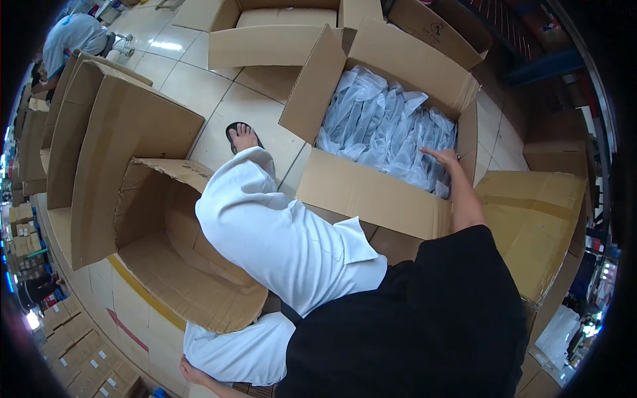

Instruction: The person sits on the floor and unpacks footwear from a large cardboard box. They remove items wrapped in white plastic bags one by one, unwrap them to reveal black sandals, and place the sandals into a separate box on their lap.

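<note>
My right hand [443, 156] reaches into an open cardboard box [375, 189] at the upper right. One digit points left, apart from the rest of the hand, and nothing shows in its grasp. Beneath it, several items in clear, crinkled plastic bags [381, 126] are packed upright in rows and fill the box. The hand touches or hovers just over the bags near the box's right side. At the lower left, my left hand [191, 371] rests against my white trouser leg, its fingers mostly hidden.
An open carton [192, 292] lies on its side by my legs. Taller flattened cartons [126, 146] stand at the left. Another open box [265, 46] is beyond, and a closed taped carton [527, 205] sits at right. A person [73, 40] bends at the far left.
</note>
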The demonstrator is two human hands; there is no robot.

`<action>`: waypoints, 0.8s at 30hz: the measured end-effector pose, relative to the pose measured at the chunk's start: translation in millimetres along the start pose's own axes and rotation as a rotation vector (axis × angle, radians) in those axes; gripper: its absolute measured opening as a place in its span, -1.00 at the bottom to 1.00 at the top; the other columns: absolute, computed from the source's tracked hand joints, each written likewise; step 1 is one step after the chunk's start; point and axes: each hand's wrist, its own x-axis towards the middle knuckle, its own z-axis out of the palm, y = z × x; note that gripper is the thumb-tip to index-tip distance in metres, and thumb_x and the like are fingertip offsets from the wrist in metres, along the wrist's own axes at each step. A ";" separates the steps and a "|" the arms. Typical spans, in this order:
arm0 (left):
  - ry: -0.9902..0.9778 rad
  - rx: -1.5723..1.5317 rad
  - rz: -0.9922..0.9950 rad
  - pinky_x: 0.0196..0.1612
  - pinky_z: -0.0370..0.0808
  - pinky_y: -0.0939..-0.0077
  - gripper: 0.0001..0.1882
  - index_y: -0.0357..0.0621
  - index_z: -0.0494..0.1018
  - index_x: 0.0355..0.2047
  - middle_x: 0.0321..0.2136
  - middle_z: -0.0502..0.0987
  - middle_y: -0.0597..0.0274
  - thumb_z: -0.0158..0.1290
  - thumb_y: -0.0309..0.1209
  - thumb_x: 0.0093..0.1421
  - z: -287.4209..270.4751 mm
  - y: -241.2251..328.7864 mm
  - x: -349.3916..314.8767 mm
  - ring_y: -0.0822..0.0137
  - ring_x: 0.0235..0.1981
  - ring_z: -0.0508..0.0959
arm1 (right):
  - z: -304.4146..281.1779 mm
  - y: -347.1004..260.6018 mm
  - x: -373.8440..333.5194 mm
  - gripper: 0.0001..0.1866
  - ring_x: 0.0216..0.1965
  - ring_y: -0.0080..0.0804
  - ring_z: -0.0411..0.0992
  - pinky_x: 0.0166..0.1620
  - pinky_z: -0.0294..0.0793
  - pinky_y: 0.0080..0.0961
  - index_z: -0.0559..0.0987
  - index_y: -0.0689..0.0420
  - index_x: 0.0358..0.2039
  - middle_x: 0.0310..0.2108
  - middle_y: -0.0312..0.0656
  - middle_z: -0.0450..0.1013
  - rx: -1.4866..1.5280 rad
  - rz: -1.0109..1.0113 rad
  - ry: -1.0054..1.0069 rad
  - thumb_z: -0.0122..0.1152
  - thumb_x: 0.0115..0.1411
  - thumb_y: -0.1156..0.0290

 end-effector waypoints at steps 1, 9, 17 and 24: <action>-0.004 -0.006 -0.014 -0.16 0.38 0.46 -0.68 -0.34 0.51 -0.30 -0.33 0.54 0.07 -0.07 -0.30 0.15 -0.3 1.2 -2.1 0.27 -0.31 0.48 | -1.4 3.5 -0.7 0.41 0.17 -0.02 0.15 0.17 0.17 -0.32 0.10 0.53 0.10 0.14 0.20 0.13 -0.030 -0.004 0.014 0.30 -0.53 -0.42; -0.042 0.098 0.041 -0.09 0.36 0.42 -0.65 -0.35 0.50 -0.26 -0.28 0.52 0.05 -0.12 -0.30 0.16 -2.4 6.8 -3.7 0.22 -0.24 0.47 | -11.7 68.5 16.0 0.36 0.19 -0.06 0.11 0.19 0.13 -0.28 0.06 0.43 0.16 0.15 0.21 0.09 0.339 -0.099 0.249 0.33 -0.46 -0.37; -0.050 0.127 -0.008 -0.05 0.34 0.34 -0.56 -0.32 0.49 -0.20 -0.23 0.53 0.00 -0.18 -0.20 0.14 -5.0 6.1 -1.8 0.13 -0.18 0.47 | 27.0 -13.4 -9.3 0.57 0.25 0.11 -0.09 0.23 -0.04 -0.02 -0.47 -0.02 0.25 0.25 0.19 -0.14 0.155 0.161 0.219 0.39 -0.57 -0.35; -0.053 0.107 -0.060 -0.10 0.34 0.33 -0.53 -0.35 0.49 -0.23 -0.25 0.52 -0.01 -0.23 -0.19 0.14 6.5 31.4 -6.6 0.14 -0.23 0.46 | 29.1 6.0 31.9 0.56 0.26 0.17 -0.14 0.23 -0.09 0.03 -0.50 -0.08 0.25 0.25 0.20 -0.15 0.212 0.213 0.207 0.46 -0.55 -0.19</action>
